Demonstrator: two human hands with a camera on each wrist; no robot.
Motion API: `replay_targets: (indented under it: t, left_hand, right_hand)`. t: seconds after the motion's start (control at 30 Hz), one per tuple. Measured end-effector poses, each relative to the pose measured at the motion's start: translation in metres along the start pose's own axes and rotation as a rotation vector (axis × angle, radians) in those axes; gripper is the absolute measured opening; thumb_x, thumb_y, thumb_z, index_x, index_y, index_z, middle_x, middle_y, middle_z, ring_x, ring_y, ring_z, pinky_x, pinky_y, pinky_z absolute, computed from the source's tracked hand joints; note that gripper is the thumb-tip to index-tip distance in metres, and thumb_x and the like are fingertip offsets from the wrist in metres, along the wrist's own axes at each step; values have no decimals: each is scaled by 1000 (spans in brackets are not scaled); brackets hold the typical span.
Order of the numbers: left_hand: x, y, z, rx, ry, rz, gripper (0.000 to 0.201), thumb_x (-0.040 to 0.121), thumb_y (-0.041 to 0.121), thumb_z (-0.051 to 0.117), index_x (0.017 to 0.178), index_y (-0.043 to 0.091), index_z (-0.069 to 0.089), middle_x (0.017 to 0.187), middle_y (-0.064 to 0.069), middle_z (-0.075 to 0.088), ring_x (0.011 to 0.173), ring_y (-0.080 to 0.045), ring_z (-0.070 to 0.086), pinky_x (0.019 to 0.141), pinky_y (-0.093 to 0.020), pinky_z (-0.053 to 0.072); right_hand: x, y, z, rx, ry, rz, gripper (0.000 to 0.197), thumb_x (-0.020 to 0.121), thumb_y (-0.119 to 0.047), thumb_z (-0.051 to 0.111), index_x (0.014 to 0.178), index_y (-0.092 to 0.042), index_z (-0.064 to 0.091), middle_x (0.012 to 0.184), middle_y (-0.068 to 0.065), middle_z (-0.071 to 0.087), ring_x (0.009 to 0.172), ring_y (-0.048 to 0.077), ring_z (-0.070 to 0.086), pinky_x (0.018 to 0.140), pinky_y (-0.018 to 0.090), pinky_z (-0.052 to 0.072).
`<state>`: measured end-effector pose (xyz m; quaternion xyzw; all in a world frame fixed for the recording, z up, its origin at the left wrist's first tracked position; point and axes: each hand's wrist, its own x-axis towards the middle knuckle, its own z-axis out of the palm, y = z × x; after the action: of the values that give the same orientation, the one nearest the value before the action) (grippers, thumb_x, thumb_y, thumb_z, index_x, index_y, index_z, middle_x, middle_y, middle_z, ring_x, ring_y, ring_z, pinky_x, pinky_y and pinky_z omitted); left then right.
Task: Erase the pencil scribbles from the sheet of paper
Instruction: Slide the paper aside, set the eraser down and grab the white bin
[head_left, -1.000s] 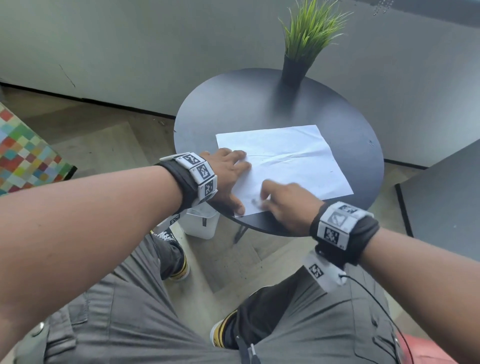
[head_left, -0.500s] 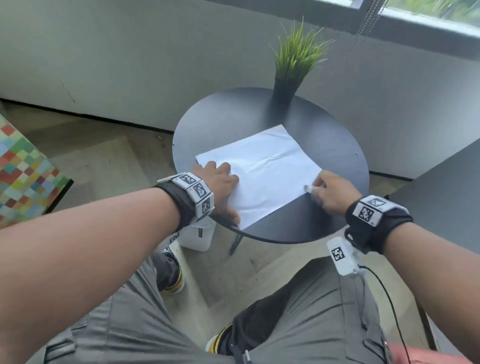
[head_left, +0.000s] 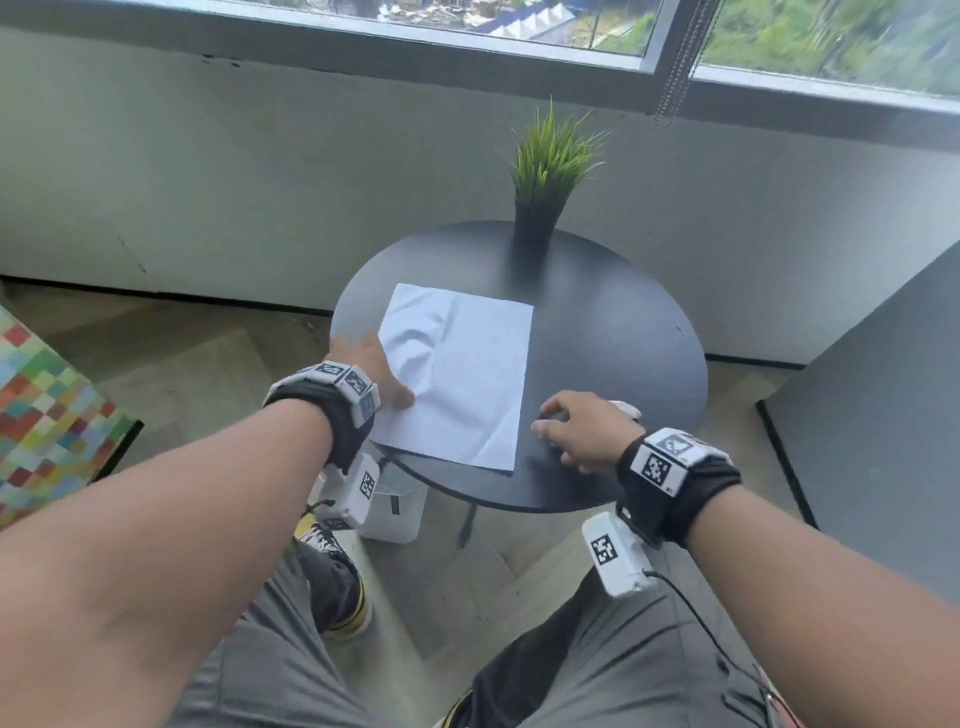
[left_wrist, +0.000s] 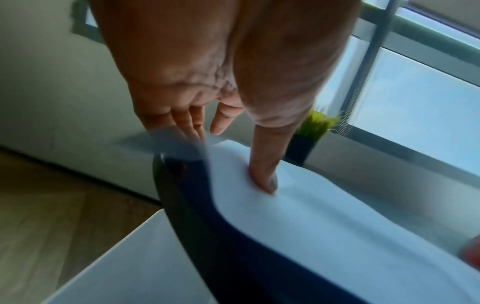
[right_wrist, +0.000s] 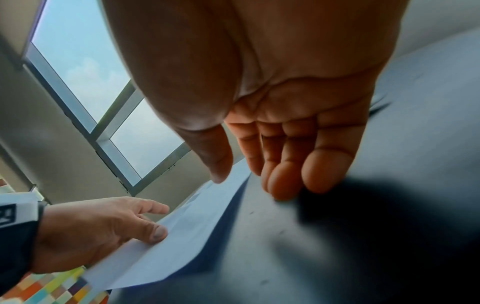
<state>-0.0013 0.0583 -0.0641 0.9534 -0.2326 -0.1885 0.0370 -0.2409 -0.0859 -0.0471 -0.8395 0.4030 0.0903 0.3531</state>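
Note:
A white sheet of paper (head_left: 467, 374) lies on the round black table (head_left: 613, 338), creased near its left side; I cannot make out pencil marks on it. My left hand (head_left: 371, 369) rests at the sheet's left edge. Its thumb (left_wrist: 265, 176) presses the paper (left_wrist: 324, 226) down, and its fingers reach past the paper's edge. My right hand (head_left: 576, 431) lies open and empty on the bare table just right of the sheet, its fingers relaxed. A small white eraser (head_left: 626, 409) lies on the table just beyond that hand.
A potted grass plant (head_left: 550, 171) stands at the table's far edge, below a window. A white bin (head_left: 395, 509) sits on the floor under the table's near left rim. A checkered cushion (head_left: 41, 415) is at far left, a grey surface (head_left: 883, 415) at right.
The sheet has turned and slid toward the left of the table. My right hand has let go of the eraser and drawn off the paper onto bare table. The head view has tilted up.

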Motion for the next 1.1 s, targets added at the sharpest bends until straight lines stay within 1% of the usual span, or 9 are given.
replay_targets:
  t: [0.1,0.27,0.33,0.4,0.5,0.63,0.77,0.9,1.1]
  left_hand:
    - [-2,-8,4,-79,-13,-18,88,64,48,87,132,9,49,126,-16,59,108,-35,61,79,-36,48]
    - [-21,-21,14,-441,-24,21,30,81,25,79,87,14,52,102,-11,59,86,-28,54,65,-30,40]
    - [-31,-25,17,-625,-34,72,35,77,24,81,73,25,46,102,-11,59,90,-32,60,76,-34,47]
    - [-40,-29,19,-783,-71,116,32,63,35,82,86,25,62,113,-13,68,100,-36,68,95,-45,54]
    - [-48,-35,21,-911,-120,211,78,66,35,81,140,23,59,120,-12,69,101,-31,71,94,-42,56]
    - [-61,-39,16,-1035,-82,301,74,65,29,79,136,27,57,106,-15,70,95,-32,71,90,-47,57]
    - [-70,-38,2,-1205,15,325,79,64,36,81,137,24,53,92,-4,62,74,-19,60,61,-34,48]
    - [-70,-35,-30,-1456,109,300,98,53,49,93,137,29,46,114,-18,64,97,-37,71,84,-54,58]
    - [-75,-18,-75,-1438,230,509,28,62,38,87,65,23,63,73,-5,62,72,-21,55,69,-35,44]
  right_hand:
    - [8,-19,5,10,-22,3,26,91,-38,59,106,-17,62,91,9,72,78,29,72,67,41,62]
    - [19,-33,6,147,7,28,29,91,-34,63,100,-7,61,80,7,60,64,22,61,56,31,54]
    - [24,-34,6,276,-11,61,27,90,-38,65,93,-12,59,79,7,56,57,19,55,51,26,49]
    - [26,-34,4,462,-47,128,29,89,-40,67,97,-13,58,83,6,55,50,15,44,45,21,39]
    - [22,-29,2,584,-22,223,23,87,-32,70,96,-14,60,84,4,56,50,12,37,46,21,30]
    - [8,-26,-4,673,2,157,18,90,-13,64,78,-20,52,69,1,48,48,12,36,45,18,28]
    - [-17,-46,-33,517,193,-89,10,91,-10,59,87,-19,57,73,4,56,47,14,50,45,21,39]
    - [-50,-74,-77,348,399,-312,6,88,-17,60,89,-11,58,76,5,60,55,20,62,49,29,49]
    - [-72,-75,-96,334,588,-434,16,87,-35,55,83,-20,58,81,5,67,65,17,70,55,39,57]
